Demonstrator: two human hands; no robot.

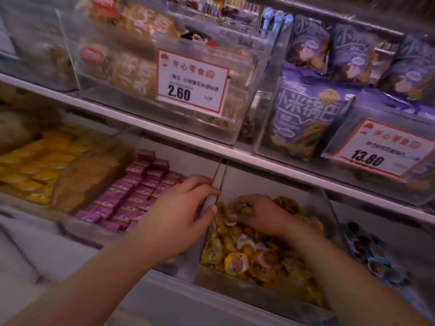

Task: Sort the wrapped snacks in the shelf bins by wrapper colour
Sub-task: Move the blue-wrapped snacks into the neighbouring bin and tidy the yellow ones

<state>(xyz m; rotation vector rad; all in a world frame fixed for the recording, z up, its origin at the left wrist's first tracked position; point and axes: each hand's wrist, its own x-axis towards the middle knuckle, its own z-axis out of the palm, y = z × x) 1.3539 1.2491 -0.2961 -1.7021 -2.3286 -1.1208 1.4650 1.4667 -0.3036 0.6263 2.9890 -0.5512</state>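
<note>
Down on the lower shelf, the clear bin of yellow wrapped snacks (259, 255) is where the action is, so everything else gets placed off that. Right hand (256, 214) is down inside that bin near its back, fingers curled into the pile and apparently pinching a yellow piece, though it's blurry enough that exactly which one is hard to say. Left hand (181, 215) sits just left of the yellow bin, straddling the divider wall, fingers spread and relaxed over the edge of the purple wrapped snacks (131, 196), holding nothing as far as can be seen. Further left of those is a stack of orange-yellow packs (35, 165), and right of the yellow bin there's a bin of blue-edged pieces (372, 252). Looks like the picking step: digging through the yellow pile for strays. Next move probably calls for lifting the pinched piece clear without dragging neighbours along, then checking its colour before dropping it in a bin.
</note>
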